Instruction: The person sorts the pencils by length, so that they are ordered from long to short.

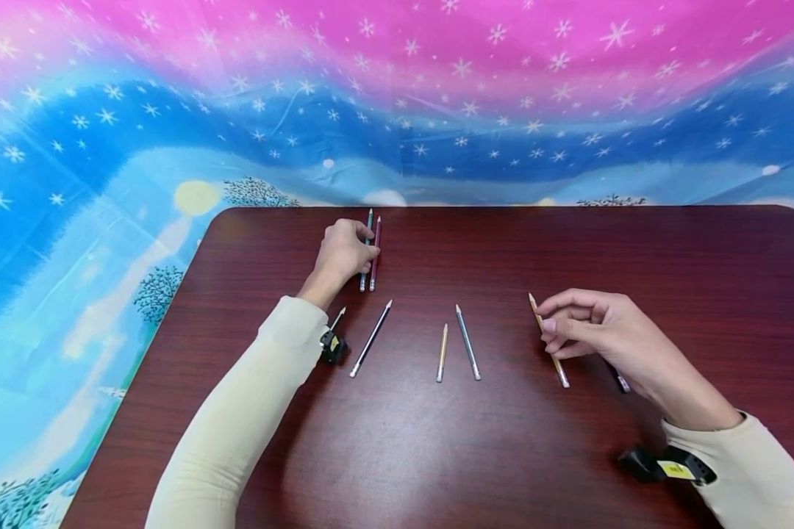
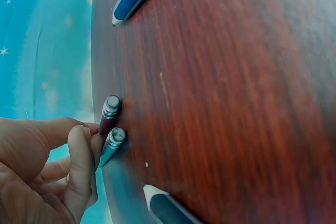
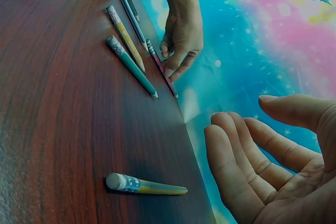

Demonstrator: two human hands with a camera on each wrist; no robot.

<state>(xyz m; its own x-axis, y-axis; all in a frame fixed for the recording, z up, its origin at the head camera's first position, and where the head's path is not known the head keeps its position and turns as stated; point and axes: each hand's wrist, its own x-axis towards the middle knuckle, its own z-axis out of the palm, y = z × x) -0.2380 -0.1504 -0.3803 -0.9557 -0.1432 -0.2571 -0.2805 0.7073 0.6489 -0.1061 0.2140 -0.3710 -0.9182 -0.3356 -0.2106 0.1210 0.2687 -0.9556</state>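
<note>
Fingers (image 3: 226, 167) off yellow pencil (image 3: 149, 187), right wrist view only

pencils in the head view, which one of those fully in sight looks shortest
The yellow pencil lying between the dark pencil and the greyish pencil; its tip and eraser end sit closer together than on either neighbour.

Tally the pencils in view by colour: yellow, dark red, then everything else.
Yellow pencils: 2
Dark red pencil: 1
Other-coloured pencils, some partly covered in the head view: 5
Total: 8
</note>
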